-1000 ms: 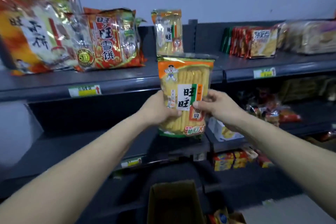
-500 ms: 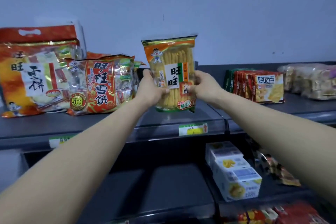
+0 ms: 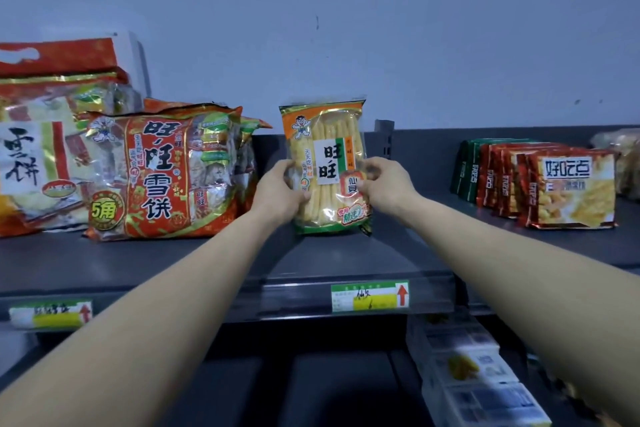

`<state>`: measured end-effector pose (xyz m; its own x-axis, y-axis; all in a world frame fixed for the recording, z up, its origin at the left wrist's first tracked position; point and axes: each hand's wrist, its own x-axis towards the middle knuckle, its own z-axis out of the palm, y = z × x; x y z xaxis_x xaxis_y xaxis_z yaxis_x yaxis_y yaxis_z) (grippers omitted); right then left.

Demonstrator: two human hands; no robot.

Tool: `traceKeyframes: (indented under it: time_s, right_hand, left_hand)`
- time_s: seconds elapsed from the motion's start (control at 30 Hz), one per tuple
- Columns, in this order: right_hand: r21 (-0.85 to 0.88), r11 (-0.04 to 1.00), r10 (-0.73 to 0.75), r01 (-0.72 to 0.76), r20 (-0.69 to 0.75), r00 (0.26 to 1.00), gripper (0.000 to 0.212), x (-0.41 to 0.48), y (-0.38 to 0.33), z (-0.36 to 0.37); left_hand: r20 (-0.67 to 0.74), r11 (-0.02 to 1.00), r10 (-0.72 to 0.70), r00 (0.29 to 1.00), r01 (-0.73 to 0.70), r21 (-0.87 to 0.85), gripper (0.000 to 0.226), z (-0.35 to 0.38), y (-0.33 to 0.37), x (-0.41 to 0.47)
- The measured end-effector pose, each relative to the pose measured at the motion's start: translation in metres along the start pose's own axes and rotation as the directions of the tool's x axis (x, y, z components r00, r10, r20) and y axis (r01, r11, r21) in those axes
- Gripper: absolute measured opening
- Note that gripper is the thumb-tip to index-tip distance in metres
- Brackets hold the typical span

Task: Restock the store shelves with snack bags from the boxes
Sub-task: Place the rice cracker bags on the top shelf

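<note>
Yellow cracker bag upright on shelf — both hands' grip.

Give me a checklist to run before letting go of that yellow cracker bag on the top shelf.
1. Yellow cracker bag bottom edge on the top shelf: ok.
2. Bag upright, label facing out: ok.
3. Left hand and right hand both gripping its sides: ok.
4. Something behind to lean on: cannot tell.
5. Gap to the red snow cracker bag: ok.
6. Sits above the price tag: ok.
</note>
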<state>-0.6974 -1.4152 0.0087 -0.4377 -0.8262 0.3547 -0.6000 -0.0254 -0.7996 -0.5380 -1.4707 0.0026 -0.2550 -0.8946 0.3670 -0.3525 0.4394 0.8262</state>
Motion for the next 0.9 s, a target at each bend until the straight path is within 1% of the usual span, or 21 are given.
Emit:
traceKeyframes:
  time_s: [0.1, 0.27, 0.37, 0.57, 0.67, 0.83, 0.9]
  right_hand:
    - [0.012, 1.000, -0.009, 0.009, -0.001, 1.000, 0.046, 0.009, 0.006, 0.005]
    - [0.036, 0.999, -0.030, 0.027, 0.085, 0.996, 0.060, 0.010, 0.012, 0.010]
    - [0.013, 0.999, -0.049, 0.048, 0.127, 0.991, 0.068, 0.008, 0.018, 0.011]
    - [-0.042, 0.997, -0.067, 0.071, 0.098, 0.993, 0.076, 0.008, 0.019, 0.012]
    - [-0.059, 0.996, -0.064, 0.070, 0.099, 0.993, 0.076, 0.006, 0.020, 0.014]
    - [-0.122, 0.990, -0.047, 0.066, 0.154, 0.987, 0.092, -0.004, 0.020, 0.015]
    - [-0.173, 0.984, -0.023, 0.051, 0.160, 0.987, 0.097, -0.005, 0.020, 0.016]
  left_hand:
    - [-0.021, 1.000, 0.006, 1.000, -0.006, 0.001, 0.062, 0.005, -0.003, 0.008]
    - [-0.040, 1.000, -0.003, 0.999, 0.003, 0.016, 0.066, 0.011, -0.010, 0.017]
    - [-0.021, 1.000, -0.002, 1.000, 0.003, 0.021, 0.067, 0.014, -0.010, 0.020]
    - [-0.012, 0.999, 0.034, 0.999, -0.034, 0.017, 0.074, 0.016, -0.011, 0.021]
    - [-0.012, 0.998, 0.043, 0.999, -0.043, 0.051, 0.073, 0.015, -0.013, 0.020]
    - [0.009, 0.990, 0.036, 0.999, -0.037, 0.135, 0.075, 0.015, -0.015, 0.016]
    - [0.008, 0.983, 0.041, 0.999, -0.042, 0.179, 0.077, 0.014, -0.015, 0.016]
